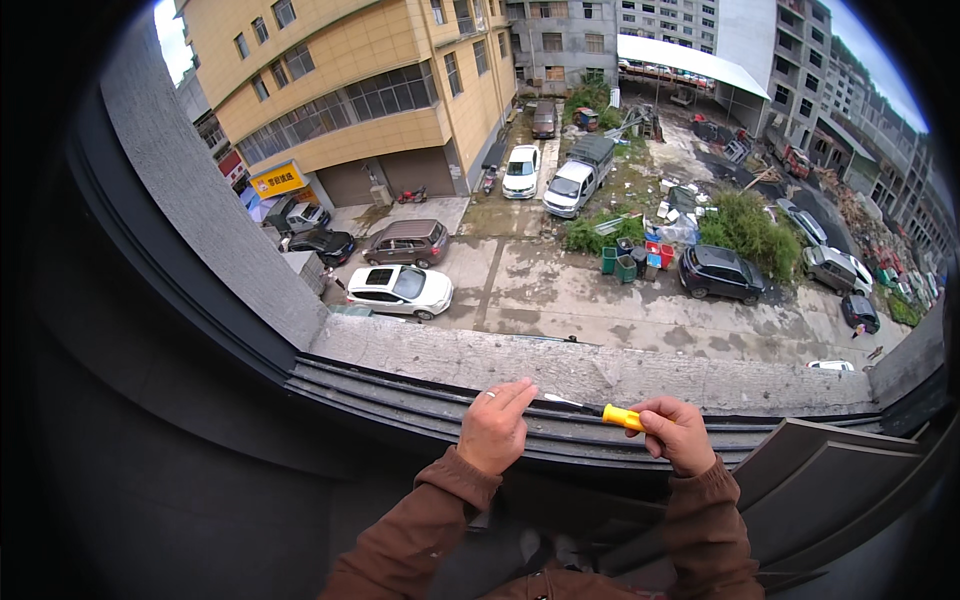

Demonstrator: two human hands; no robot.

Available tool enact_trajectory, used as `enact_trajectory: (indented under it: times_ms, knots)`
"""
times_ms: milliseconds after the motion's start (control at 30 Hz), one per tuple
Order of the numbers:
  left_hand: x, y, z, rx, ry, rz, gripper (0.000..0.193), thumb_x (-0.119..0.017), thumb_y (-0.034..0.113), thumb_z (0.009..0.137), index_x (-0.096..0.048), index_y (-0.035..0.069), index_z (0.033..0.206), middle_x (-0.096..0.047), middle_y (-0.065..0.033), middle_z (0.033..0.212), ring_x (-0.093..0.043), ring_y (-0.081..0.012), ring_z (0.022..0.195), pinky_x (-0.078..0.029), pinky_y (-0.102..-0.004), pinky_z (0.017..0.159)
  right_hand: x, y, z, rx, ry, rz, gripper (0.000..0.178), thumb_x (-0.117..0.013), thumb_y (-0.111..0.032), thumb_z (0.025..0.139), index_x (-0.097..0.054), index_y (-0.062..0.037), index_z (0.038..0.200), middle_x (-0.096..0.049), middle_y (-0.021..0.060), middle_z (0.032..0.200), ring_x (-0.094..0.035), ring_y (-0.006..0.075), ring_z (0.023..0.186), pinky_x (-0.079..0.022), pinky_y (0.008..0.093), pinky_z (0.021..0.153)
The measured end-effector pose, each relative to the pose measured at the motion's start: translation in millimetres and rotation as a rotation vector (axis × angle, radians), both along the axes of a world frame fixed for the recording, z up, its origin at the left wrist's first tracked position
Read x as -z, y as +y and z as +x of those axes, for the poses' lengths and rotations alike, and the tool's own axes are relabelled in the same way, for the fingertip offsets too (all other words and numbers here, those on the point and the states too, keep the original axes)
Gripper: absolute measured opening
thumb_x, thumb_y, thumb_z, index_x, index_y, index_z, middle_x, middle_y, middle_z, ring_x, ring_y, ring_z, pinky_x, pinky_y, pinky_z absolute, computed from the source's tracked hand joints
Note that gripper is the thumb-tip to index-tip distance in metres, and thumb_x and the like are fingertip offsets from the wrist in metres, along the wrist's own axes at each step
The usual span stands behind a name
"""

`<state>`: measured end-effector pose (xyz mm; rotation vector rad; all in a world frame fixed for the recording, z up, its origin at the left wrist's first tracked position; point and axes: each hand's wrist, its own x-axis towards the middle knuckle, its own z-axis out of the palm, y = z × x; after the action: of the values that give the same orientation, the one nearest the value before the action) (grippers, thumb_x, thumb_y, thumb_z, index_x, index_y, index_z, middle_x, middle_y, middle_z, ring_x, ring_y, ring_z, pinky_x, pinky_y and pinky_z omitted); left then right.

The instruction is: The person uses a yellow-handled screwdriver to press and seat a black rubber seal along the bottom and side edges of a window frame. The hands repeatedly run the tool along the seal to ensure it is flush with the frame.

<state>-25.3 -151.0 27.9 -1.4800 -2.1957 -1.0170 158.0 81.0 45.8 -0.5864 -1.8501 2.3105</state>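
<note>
My right hand (677,433) is closed round the yellow handle of a slim hand tool (622,416). Its thin shaft points left and ends in a pale, flat-looking tip; its exact kind is too small to tell. That tip lies just above the dark window frame (400,395), along the rough concrete ledge (470,362). My left hand (495,430), with a ring on one finger, rests over the frame just left of the tip. Its fingers are stretched out side by side, and I see nothing in them. Both forearms wear brown sleeves.
Grey panels (835,470) lean at the lower right, beside my right arm. A grey wall edge (210,190) borders the opening on the left. Beyond the ledge is a drop to a yard with parked cars (400,290), bins (626,267) and rubble.
</note>
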Motion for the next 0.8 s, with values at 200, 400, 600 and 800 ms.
enact_trajectory:
  times_ms: [200, 400, 600, 800]
  knots:
    - [37, -19, 22, -0.012, -0.027, -0.115, 0.04, -0.058, -0.009, 0.069, -0.068, 0.005, 0.105, -0.07, -0.0088, 0.105, -0.066, -0.0285, 0.095, -0.051, -0.0392, 0.082, 7, 17, 12, -0.124, -0.182, 0.233, 0.02, -0.061, -0.012, 0.097, -0.068, 0.0028, 0.108, -0.069, 0.0056, 0.082, -0.051, 0.0038, 0.053, -0.041, 0.018, 0.049]
    - [47, -13, 21, 0.049, -0.027, -0.1, 0.04, -0.058, -0.009, 0.07, -0.067, 0.004, 0.107, -0.071, -0.01, 0.105, -0.066, -0.0287, 0.096, -0.051, -0.039, 0.083, 31, -3, -10, -0.159, -0.148, 0.146, 0.021, -0.061, -0.013, 0.097, -0.068, 0.0028, 0.108, -0.069, 0.0062, 0.081, -0.049, 0.0037, 0.05, -0.041, 0.0179, 0.048]
    - [2, 1, 10, 0.022, -0.053, 0.044, 0.042, -0.057, -0.009, 0.07, -0.066, 0.001, 0.11, -0.07, -0.0123, 0.107, -0.065, -0.0309, 0.102, -0.05, -0.0419, 0.094, 13, -9, -18, 0.074, 0.057, -0.186, 0.022, -0.058, -0.013, 0.098, -0.066, 0.0048, 0.109, -0.07, 0.0106, 0.083, -0.049, 0.0049, 0.049, -0.04, 0.0187, 0.046]
    - [21, -21, 8, -0.085, 0.032, -0.028, 0.042, -0.056, -0.009, 0.067, -0.069, 0.006, 0.104, -0.07, -0.0089, 0.102, -0.065, -0.0287, 0.094, -0.049, -0.0394, 0.076, 9, 12, 8, -0.049, -0.065, 0.086, 0.021, -0.059, -0.011, 0.097, -0.066, 0.0045, 0.11, -0.07, 0.0098, 0.083, -0.049, 0.0047, 0.05, -0.04, 0.0183, 0.046]
